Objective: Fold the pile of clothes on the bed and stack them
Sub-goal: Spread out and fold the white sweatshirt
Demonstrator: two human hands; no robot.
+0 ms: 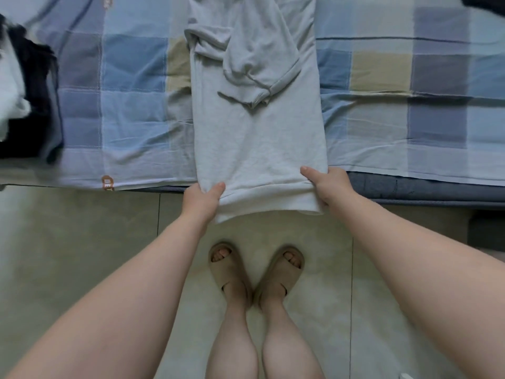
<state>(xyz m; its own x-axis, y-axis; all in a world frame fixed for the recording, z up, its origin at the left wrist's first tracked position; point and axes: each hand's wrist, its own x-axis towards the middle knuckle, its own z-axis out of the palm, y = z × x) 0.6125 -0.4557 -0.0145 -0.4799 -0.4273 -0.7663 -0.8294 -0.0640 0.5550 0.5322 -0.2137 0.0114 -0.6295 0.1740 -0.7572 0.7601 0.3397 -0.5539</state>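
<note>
1. A pale grey T-shirt (257,132) lies lengthways on the bed, in the middle of the view. Its sides are folded inward into a long narrow strip.
2. One sleeve (259,67) lies folded across the upper part of the shirt, with its cuff bunched and creased.
3. The shirt's near hem hangs just over the edge of the bed, towards the person.
4. The left hand (200,199) pinches the near left corner of the hem. The thumb is on top of the cloth and the fingers are hidden beneath it.
5. The right hand (329,186) pinches the near right corner in the same way, with the thumb pressed on top and the fingers curled under the fabric.
6. Both forearms reach forward from the bottom of the view, one to each side of the shirt.
7. The shirt rests on a checked bedsheet (123,91) of blue, grey and beige squares, which is lightly wrinkled.
8. A dark blue-grey mattress edge (423,187) shows under the sheet at the right.
9. A heap of dark and white clothes (24,105) sits at the far left of the bed, well apart from the shirt.
10. A dark item (483,4) shows in the top right corner, too cropped to identify.
11. The person stands on a pale tiled floor (82,242) in tan slippers (229,272).
</note>
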